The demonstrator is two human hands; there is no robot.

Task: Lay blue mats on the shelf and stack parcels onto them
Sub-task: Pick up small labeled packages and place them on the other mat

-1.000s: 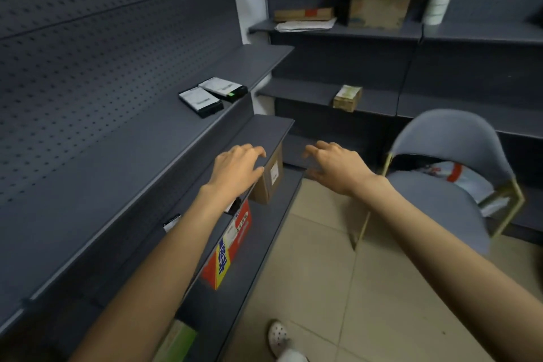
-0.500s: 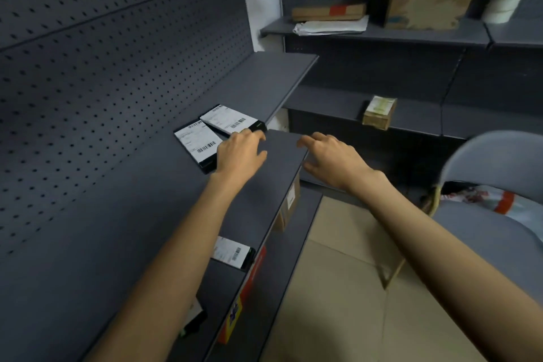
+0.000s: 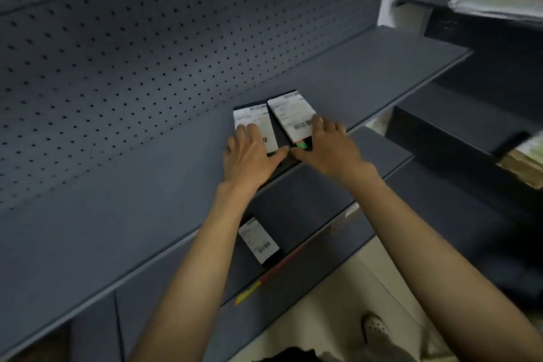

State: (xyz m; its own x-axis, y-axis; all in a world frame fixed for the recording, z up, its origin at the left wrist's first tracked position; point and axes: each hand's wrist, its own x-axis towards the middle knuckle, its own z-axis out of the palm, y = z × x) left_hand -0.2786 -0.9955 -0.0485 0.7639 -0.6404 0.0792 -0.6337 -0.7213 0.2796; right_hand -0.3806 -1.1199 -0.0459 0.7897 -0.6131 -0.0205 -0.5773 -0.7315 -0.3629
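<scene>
Pressing on two labelled parcels lying side by side at the front edge of the shelf [image 3: 352, 76], the left hand [image 3: 249, 156] lies flat and spread on the left parcel [image 3: 252, 119]. The right hand [image 3: 327, 148] spans the right parcel [image 3: 289, 114], grip unclear. No blue mat shows beneath; a careless drag could tip either parcel off the lip.

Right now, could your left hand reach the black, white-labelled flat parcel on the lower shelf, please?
Probably yes: the black, white-labelled flat parcel lies uncovered near the lower shelf's front edge, and the left hand grips nothing.
</scene>
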